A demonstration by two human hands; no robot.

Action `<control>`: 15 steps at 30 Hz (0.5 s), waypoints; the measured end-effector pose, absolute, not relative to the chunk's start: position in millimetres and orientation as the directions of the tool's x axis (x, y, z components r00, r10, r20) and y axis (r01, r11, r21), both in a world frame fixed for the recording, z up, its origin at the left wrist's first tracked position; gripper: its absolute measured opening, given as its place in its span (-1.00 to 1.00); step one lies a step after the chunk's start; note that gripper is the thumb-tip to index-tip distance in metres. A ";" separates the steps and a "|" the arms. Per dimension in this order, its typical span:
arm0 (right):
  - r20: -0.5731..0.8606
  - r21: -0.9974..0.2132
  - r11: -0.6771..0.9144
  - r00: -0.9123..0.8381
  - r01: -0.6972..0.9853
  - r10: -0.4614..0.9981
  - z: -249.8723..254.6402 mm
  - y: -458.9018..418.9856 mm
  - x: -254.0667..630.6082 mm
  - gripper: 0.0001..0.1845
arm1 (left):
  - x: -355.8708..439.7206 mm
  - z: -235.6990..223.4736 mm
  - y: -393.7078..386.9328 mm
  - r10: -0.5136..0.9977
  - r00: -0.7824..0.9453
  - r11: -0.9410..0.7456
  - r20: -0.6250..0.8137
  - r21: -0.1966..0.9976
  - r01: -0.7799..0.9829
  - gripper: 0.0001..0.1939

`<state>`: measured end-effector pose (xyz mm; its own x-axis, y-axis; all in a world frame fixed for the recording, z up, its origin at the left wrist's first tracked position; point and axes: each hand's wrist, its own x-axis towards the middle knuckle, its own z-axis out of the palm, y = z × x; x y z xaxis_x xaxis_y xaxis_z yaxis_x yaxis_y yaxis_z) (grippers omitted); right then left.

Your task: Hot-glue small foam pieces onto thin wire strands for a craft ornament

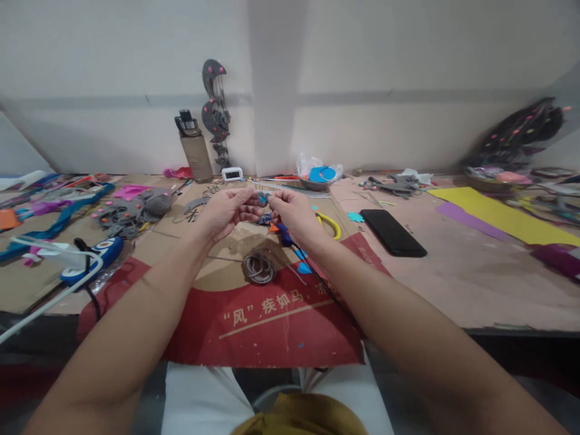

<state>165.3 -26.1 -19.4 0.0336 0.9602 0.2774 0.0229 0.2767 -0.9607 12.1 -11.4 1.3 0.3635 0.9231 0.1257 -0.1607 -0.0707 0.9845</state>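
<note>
Both of my hands are raised over the middle of the table, fingertips nearly meeting. Between them is a small blue-and-grey piece (263, 198), too small to name for certain. My left hand (232, 211) pinches its left side with thumb and forefinger, the other fingers loosely curled. My right hand (292, 214) grips its right side, knuckles towards me. Below the right hand lies a blue tool with an orange tip (285, 234), perhaps a glue gun, partly hidden, near a yellow curved handle (334, 226). Nearer to me rests a coil of grey cord (259, 267).
Red-and-brown cardboard (281, 338) covers the table's front. A black phone (393, 233) and yellow sheet (507, 211) lie right. Grey felt pieces (131, 211) and a blue power strip (93, 261) are left. A bottle (196, 151) and a bowl (317, 183) stand by the wall.
</note>
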 end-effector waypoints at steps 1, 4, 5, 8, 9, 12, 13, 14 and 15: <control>0.262 -0.965 0.262 0.035 -0.019 0.965 -19.5 -25.5 165.3 -0.87 | 12.0 1.6 -11.8 0.922 0.368 -0.058 0.119 0.984 -0.171 -0.73; 0.242 -0.966 0.244 0.037 -0.085 0.970 -19.6 -25.1 165.5 -0.86 | 13.2 1.9 -13.5 0.920 0.372 -0.079 0.124 0.988 -0.134 -0.72; 0.242 -0.966 0.245 0.042 -0.084 0.969 -19.5 -25.3 165.4 -0.86 | 14.0 1.7 -14.0 0.921 0.368 -0.095 0.130 0.989 -0.113 -0.72; 0.261 -0.963 0.263 0.047 -0.052 0.964 -19.1 -26.9 164.5 -0.87 | 15.9 0.7 -14.5 0.930 0.338 -0.132 0.146 0.989 -0.066 -0.76; 0.271 -0.961 0.273 0.044 -0.037 0.962 -18.9 -27.6 164.1 -0.87 | 16.1 0.6 -14.5 0.933 0.328 -0.138 0.149 0.989 -0.058 -0.77; 0.312 -0.950 0.311 0.033 0.030 0.949 -18.0 -29.8 163.9 -0.87 | 14.8 1.9 -14.8 0.933 0.329 -0.138 0.148 0.989 -0.055 -0.81; 0.324 -0.945 0.322 0.033 0.058 0.946 -17.5 -30.6 164.1 -0.86 | 14.1 2.9 -15.3 0.928 0.342 -0.133 0.147 0.989 -0.065 -0.81; 0.334 -0.940 0.330 0.034 0.086 0.942 -17.0 -31.4 164.4 -0.86 | 13.4 3.9 -16.0 0.922 0.357 -0.128 0.148 0.989 -0.079 -0.81; 0.343 -0.935 0.337 0.034 0.113 0.939 -16.5 -32.2 164.8 -0.85 | 12.9 4.9 -16.7 0.918 0.367 -0.127 0.152 0.988 -0.092 -0.81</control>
<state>164.8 -32.2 -16.5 0.0338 0.9389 0.3425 0.1133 0.3369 -0.9347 12.9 -16.7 4.9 0.3674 0.9175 0.1522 -0.0922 -0.1269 0.9876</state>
